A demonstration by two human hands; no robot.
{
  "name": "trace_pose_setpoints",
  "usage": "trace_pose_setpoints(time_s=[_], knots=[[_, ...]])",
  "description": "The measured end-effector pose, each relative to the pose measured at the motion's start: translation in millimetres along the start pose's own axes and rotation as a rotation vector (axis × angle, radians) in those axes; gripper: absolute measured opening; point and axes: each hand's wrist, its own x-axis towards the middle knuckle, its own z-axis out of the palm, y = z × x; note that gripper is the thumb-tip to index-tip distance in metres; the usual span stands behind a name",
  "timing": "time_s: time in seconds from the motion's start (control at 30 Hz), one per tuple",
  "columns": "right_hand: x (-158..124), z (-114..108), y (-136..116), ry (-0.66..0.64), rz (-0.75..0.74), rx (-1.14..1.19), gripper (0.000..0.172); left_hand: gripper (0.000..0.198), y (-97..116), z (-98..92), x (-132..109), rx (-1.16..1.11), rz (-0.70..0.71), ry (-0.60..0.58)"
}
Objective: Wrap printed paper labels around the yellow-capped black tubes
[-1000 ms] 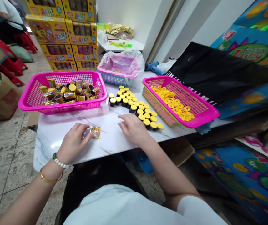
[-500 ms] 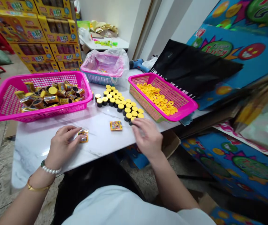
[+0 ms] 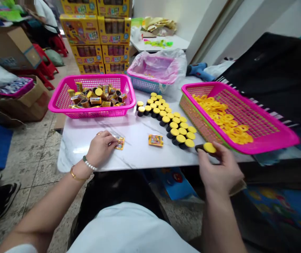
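Note:
My left hand (image 3: 103, 146) rests on the marble-patterned table with its fingers pinched at the edge of a small yellow printed label (image 3: 120, 143). Another yellow label stack (image 3: 155, 140) lies flat a little to the right. At the table's front edge, my right hand (image 3: 218, 170) grips a small black jar with a yellow lid (image 3: 209, 147), tilted between thumb and fingers. Several similar jars (image 3: 175, 125) stand upright in a slanting group, just left of that hand. Beyond it is a pink basket (image 3: 268, 142) of yellow ring-shaped pieces (image 3: 225, 119).
A pink basket (image 3: 58, 102) at the left holds labelled jars lying loose. Behind stand a plastic-lined basket (image 3: 150, 84) and a blue power tool (image 3: 201, 71). Yellow boxed sets (image 3: 113, 31) are stacked at the back. A black bag (image 3: 274, 70) leans at the right.
The view has swung left. My right hand has taken a jar from the near end of the group and moved it right. My left fingers have closed in at the label's edge.

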Motion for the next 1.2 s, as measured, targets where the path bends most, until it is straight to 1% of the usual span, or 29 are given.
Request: trace_pose_setpoints(time_s=[0.03,0.07,0.1,0.13,0.2,0.27,0.33,0.4,0.43,0.5,0.53,0.57,0.6,0.63,0.7,0.73,0.77,0.8,0.87,0.93,0.97,1.07,1.2], knots=[[-5.7,-5.7,-12.8,0.052,-0.011,0.047,0.047,0.012,0.8,0.7,0.4,-0.001,0.008,-0.003],[-12.5,-9.8,-27.5,0.046,-0.034,0.103,0.048,0.013,1.9,1.1,0.8,-0.007,0.015,-0.004],[-20.2,-11.2,-43.5,0.017,-0.085,0.159,0.046,0.013,3.2,1.0,1.1,-0.020,0.017,0.004],[-28.1,-9.1,-59.8,-0.049,-0.163,0.220,0.043,0.013,4.7,0.2,1.4,-0.038,0.013,0.027],[-42.3,6.4,-89.4,-0.243,-0.324,0.333,0.037,0.013,8.3,-3.3,1.0,-0.077,-0.010,0.117],[-51.5,31.9,-109.5,-0.314,-0.462,0.411,0.031,0.014,12.2,-9.6,-1.6,-0.106,-0.036,0.242],[-55.7,55.6,-118.9,-0.356,-0.556,0.378,0.029,0.015,15.9,-16.9,-7.7,-0.120,-0.049,0.354],[-57.6,67.1,-121.9,-0.363,-0.590,0.316,0.033,0.015,19.1,-22.8,-17.1,-0.126,-0.058,0.434],[-58.6,66.9,-123.1,-0.349,-0.582,0.304,0.036,0.014,20.7,-24.6,-22.4,-0.122,-0.058,0.465],[-61.4,58.0,-128.8,-0.328,-0.523,0.354,0.039,0.013,24.4,-25.3,-32.7,-0.097,-0.043,0.506],[-63.1,51.8,-134.2,-0.355,-0.474,0.411,0.038,0.012,26.7,-24.3,-37.3,-0.082,-0.028,0.521],[-64.9,46.3,-141.2,-0.421,-0.411,0.480,0.035,0.011,29.6,-22.6,-41.1,-0.067,-0.008,0.526],[-66.7,42.7,-149.4,-0.525,-0.334,0.558,0.032,0.011,32.8,-20.5,-44.3,-0.057,0.012,0.520],[-68.5,41.6,-158.1,-0.656,-0.244,0.642,0.029,0.011,36.3,-18.3,-46.9,-0.052,0.030,0.508],[-71.4,47.1,-173.9,-0.912,-0.038,0.811,0.027,0.012,43.6,-15.0,-50.9,-0.064,0.041,0.483],[-72.5,52.3,-180.0,-0.992,0.065,0.885,0.029,0.013,46.8,-14.5,-52.8,-0.086,0.023,0.478],[-73.5,58.0,-184.7,-1.030,0.153,0.946,0.031,0.014,49.5,-14.9,-54.9,-0.124,-0.013,0.479],[-74.4,63.2,-188.1,-1.030,0.222,0.987,0.034,0.015,51.7,-16.0,-57.5,-0.177,-0.066,0.488],[-76.8,70.5,-191.9,-0.978,0.304,1.013,0.038,0.014,55.0,-20.2,-64.0,-0.302,-0.192,0.512],[-80.2,72.8,-193.7,-0.943,0.331,1.016,0.045,0.010,58.0,-24.8,-71.4,-0.410,-0.283,0.523],[-82.2,72.7,-194.2,-0.938,0.337,1.021,0.048,0.013,59.6,-26.8,-74.8,-0.450,-0.310,0.522],[-88.6,71.1,-195.2,-0.925,0.341,1.033,0.053,0.021,64.7,-30.2,-80.9,-0.522,-0.339,0.505],[-95.2,70.9,-196.0,-0.908,0.299,1.023,0.049,0.020,68.3,-31.7,-80.7,-0.538,-0.336,0.529]])
